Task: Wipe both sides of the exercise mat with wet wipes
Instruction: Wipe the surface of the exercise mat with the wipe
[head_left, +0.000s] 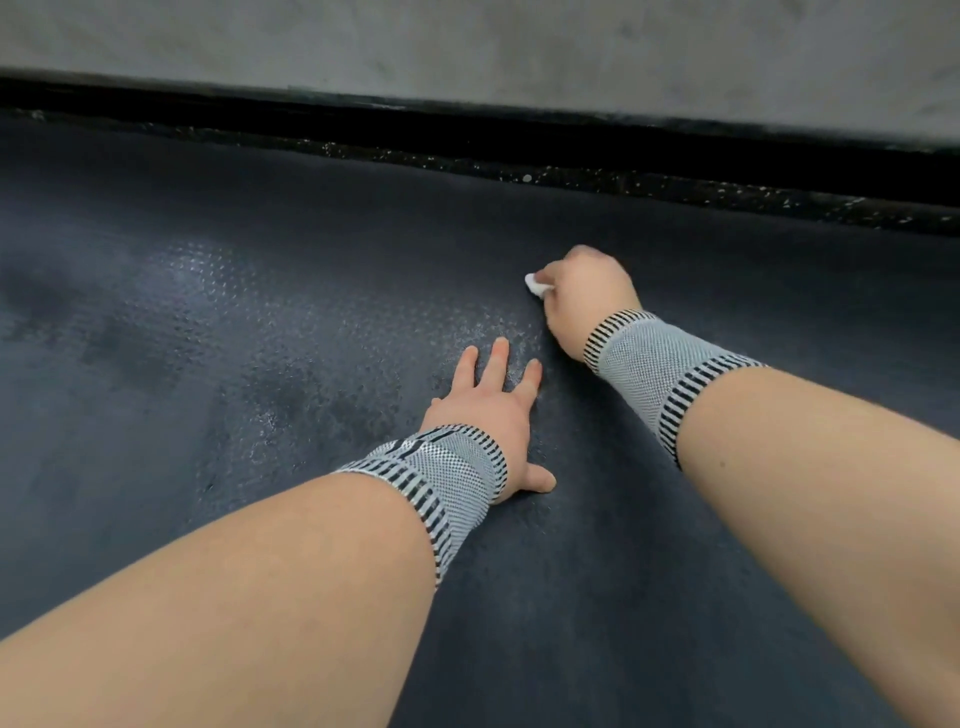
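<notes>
A grey concrete wall (519, 47) ran across the top of the view, with a black baseboard strip (363, 122) at its foot and a narrow band of speckled black floor (675, 189) in front of it. The dark exercise mat (208, 322) lay flat on that floor and filled nearly the whole view, its far edge running just beside the speckled band. A patch of the mat's textured surface, left of and around your hands, glistened with a wet sheen, while duller, darker blotches lay farther left.

Your left hand (488, 410) rested palm-down on the mat near its centre, fingers straight and spread, thumb out to the right, gripping nothing. Your right hand (582, 291) lay farther from you and slightly to the right, apart from the left, its fingers curled round a small white wet wipe (535, 285). Only a bunched corner of the wipe showed at the left side of the fist, down at the mat surface; the rest was hidden inside the hand.

Each wrist carried a grey knitted wrist band with black-striped edges: the left wrist band (441, 473) and the right wrist band (654, 364). Both bare forearms reached in from the bottom of the view.
</notes>
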